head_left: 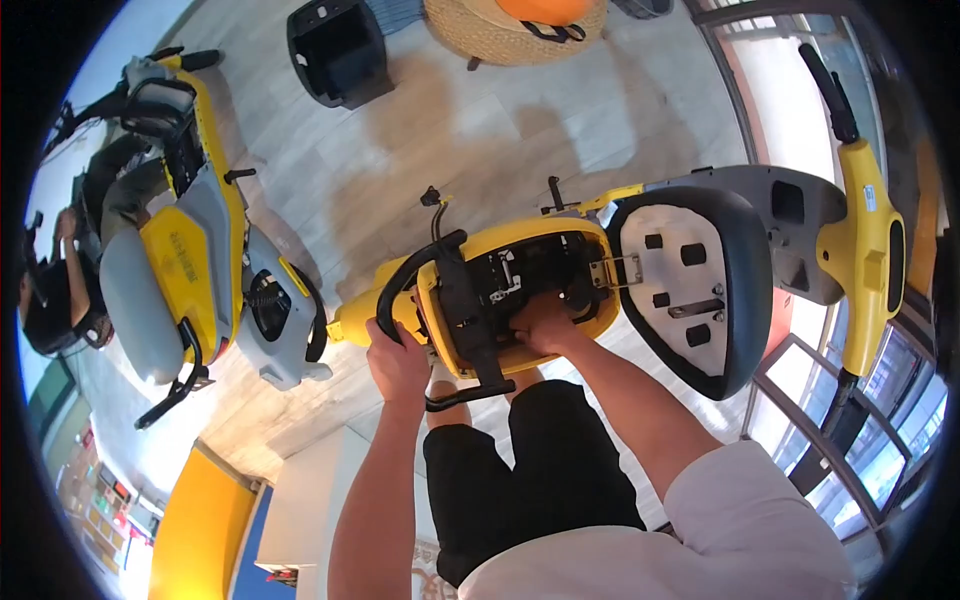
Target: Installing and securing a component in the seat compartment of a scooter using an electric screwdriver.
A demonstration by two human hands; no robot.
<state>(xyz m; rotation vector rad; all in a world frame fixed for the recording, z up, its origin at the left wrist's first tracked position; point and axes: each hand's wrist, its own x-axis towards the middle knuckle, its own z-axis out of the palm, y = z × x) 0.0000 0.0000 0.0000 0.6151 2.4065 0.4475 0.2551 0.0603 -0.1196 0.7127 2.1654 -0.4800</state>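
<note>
A yellow electric scooter [382, 291] stands in front of me with its seat [748, 290] flipped up on a metal hinge [616, 271], the pale underside showing. My left hand [398, 362] is closed round the black grab rail [398, 268] at the scooter's rear. My right hand [546, 322] reaches down into the open dark compartment [572, 262] under the seat. Its fingers are partly lost in shadow, so what they touch is hidden. A small metal latch piece [507, 275] shows inside the compartment, left of that hand.
The scooter's yellow handlebar [868, 250] is at the far right, near glass doors [850, 440]. Another yellow and grey scooter [190, 255] stands at left, beside a crouching person [65, 290]. A black plastic bin [338, 55] and a woven pouf [500, 35] sit on the far floor.
</note>
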